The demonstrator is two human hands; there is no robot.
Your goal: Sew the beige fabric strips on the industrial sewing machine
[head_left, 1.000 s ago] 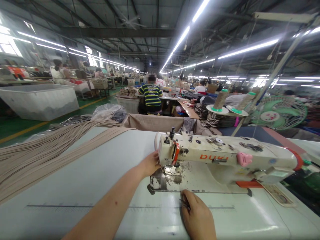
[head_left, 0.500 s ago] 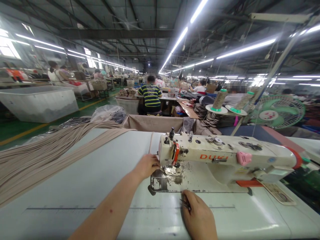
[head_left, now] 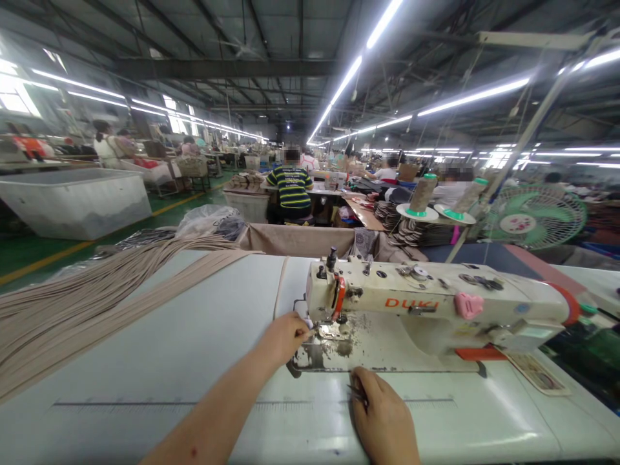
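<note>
My left hand (head_left: 287, 337) is closed in a pinch at the left of the sewing machine's needle area, beside the presser foot (head_left: 332, 330). A narrow beige fabric strip (head_left: 279, 287) runs from the table's back edge to this hand; the fingers cover its near end. The white sewing machine (head_left: 387, 290) stands across the table, its bed plate worn and stained. In front of the bed, my right hand (head_left: 385, 416) rests on the tabletop, curled around small dark metal thread snips (head_left: 357, 391). Only their pointed tips show, aimed left.
A bundle of long beige strips (head_left: 121, 284) covers the table's left side. A printed ruler (head_left: 145, 404) runs along the front. Behind the table is a fabric-lined bin (head_left: 300, 239). Thread cones (head_left: 422, 194) and a green fan (head_left: 535, 216) stand at right. A person in a striped shirt (head_left: 289, 187) sits ahead.
My left hand has come slightly toward me and down, away from the machine head's side. The strip behind it has shifted left. My right hand has stayed in place.
</note>
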